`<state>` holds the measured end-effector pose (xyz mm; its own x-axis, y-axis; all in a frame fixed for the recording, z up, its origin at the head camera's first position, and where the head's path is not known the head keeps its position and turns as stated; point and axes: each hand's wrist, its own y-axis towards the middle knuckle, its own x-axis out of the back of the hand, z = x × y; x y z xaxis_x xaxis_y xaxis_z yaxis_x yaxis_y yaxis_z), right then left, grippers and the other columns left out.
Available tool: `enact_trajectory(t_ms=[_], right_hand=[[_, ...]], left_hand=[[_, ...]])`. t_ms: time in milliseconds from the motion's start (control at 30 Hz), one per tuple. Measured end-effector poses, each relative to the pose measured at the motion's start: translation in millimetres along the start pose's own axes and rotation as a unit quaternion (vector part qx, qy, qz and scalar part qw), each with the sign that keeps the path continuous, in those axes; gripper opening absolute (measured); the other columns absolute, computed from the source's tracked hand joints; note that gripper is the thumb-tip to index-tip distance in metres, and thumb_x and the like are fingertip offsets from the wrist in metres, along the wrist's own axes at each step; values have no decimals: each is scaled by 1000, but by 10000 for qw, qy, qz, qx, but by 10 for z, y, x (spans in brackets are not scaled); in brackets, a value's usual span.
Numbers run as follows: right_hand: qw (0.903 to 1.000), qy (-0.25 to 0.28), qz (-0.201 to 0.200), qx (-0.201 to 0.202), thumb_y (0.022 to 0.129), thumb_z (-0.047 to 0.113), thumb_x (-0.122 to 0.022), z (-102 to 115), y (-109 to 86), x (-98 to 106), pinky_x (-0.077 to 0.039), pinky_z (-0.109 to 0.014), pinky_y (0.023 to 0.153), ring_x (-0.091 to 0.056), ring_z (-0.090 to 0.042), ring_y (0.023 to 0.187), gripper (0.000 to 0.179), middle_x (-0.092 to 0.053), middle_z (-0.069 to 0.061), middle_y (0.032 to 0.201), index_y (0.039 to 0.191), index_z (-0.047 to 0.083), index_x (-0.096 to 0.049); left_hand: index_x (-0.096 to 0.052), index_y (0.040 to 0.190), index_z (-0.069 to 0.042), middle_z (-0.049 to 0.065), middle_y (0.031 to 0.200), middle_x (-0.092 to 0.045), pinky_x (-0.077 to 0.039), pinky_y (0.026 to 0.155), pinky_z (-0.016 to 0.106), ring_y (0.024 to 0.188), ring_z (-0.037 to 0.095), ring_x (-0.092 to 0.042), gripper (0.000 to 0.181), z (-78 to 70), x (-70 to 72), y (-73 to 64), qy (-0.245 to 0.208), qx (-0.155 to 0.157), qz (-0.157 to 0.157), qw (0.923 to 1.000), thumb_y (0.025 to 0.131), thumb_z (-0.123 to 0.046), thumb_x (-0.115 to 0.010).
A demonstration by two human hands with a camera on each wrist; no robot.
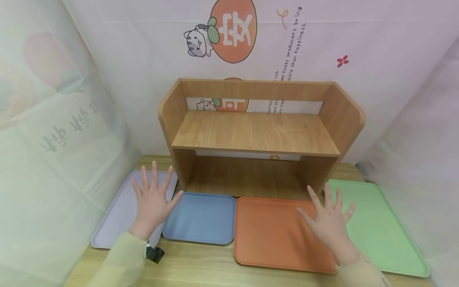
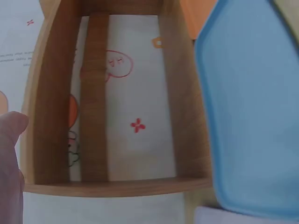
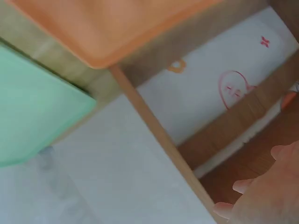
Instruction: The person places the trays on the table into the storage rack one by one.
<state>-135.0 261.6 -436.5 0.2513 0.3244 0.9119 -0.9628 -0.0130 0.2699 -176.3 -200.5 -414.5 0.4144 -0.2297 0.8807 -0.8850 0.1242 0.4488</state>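
My left hand (image 1: pixel 153 203) is held with fingers spread above the purple tray (image 1: pixel 118 211) and the left edge of the blue tray (image 1: pixel 201 219). My right hand (image 1: pixel 329 223), also with spread fingers, hovers over the right part of the orange tray (image 1: pixel 269 235) beside the green tray (image 1: pixel 380 223). Neither hand holds anything. In the left wrist view, part of the left hand (image 2: pixel 9 163) shows at the left border. Fingers of the right hand (image 3: pixel 271 196) appear at the lower right of the right wrist view.
A two-level wooden shelf (image 1: pixel 251 131) stands behind the trays on the wooden table (image 1: pixel 193 263). White printed cloth (image 1: pixel 136 48) hangs at the back and both sides. A dark strap piece (image 1: pixel 155 254) sits at the left wrist.
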Motion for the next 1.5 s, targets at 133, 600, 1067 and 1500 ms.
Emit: enact_trajectory(t_ms=[133,600,1067,1500], right_hand=[[10000,43,20,61,89,54,-54,-140,-112,-136,14,-78,98,2,-58,136,73,-1,-23,156,149,22,-27],[9995,-192,241,54,83,53,-63,-533,-406,-656,-1,-82,94,-18,-61,126,76,-21,-34,144,143,17,-35],[9960,-251,852,-35,77,61,-65,-714,-490,-891,-7,-78,94,-21,-62,123,81,-21,-38,142,140,19,-38],[9876,59,1518,-407,71,65,-68,-730,-380,-879,-32,-76,81,-28,-68,115,95,-20,-44,138,142,13,-34]], left_hand=[[-32,148,-16,23,157,0,0,105,75,140,52,2,82,22,133,164,-66,-127,-282,9995,89,-72,-27],[-28,149,-19,29,152,-8,-28,103,71,138,52,-11,82,37,544,806,-1060,-582,-1122,9863,80,-29,-72],[-13,153,-21,19,151,-23,-42,99,60,137,39,-30,88,69,686,1308,-3343,-63,-425,9415,85,-4,-67],[-18,151,-31,18,151,-30,-45,98,55,129,42,-42,75,96,732,1466,-3862,523,91,9209,92,-2,-56]])
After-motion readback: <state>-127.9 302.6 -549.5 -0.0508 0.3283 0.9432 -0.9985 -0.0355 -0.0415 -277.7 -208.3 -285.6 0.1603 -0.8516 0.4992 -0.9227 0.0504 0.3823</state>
